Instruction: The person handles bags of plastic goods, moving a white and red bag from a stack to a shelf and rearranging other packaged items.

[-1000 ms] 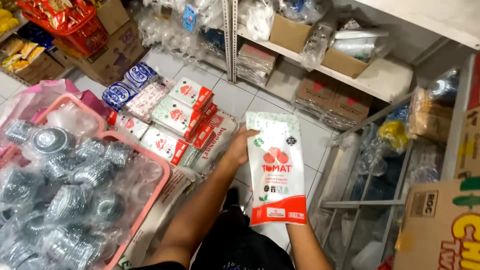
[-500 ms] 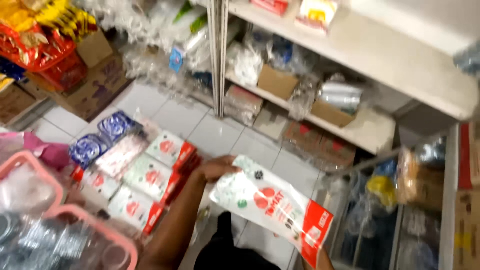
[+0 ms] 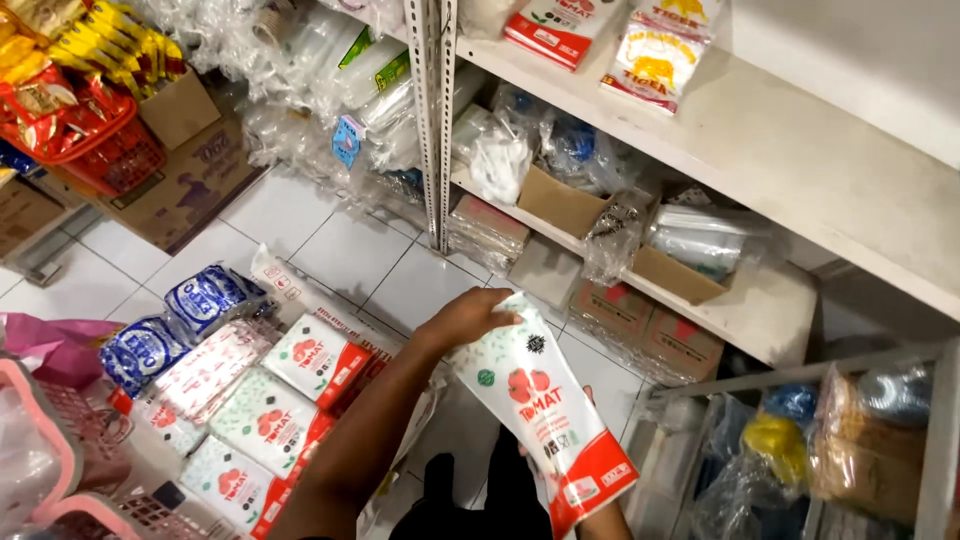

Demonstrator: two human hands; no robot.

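I hold a white plastic packet (image 3: 541,412) with a red bottom band and tomato pictures, tilted with its top toward the upper left. My left hand (image 3: 466,318) grips its top edge. My right hand (image 3: 587,396) is mostly hidden behind the packet's lower part; only fingertips show at its right edge. The packet hangs above the tiled floor, in front of the low white shelf (image 3: 770,300).
Several matching packets (image 3: 270,420) and blue-printed packs (image 3: 208,297) lie on the floor at left, beside a pink basket (image 3: 55,455). A metal shelf upright (image 3: 430,120) stands ahead. Cardboard boxes (image 3: 560,205) and plastic-wrapped goods fill the shelves. A wire rack (image 3: 860,440) stands at right.
The packet has tilted from upright to slanted and risen toward the shelf. My view has swung up, so the shelves fill more of the picture.
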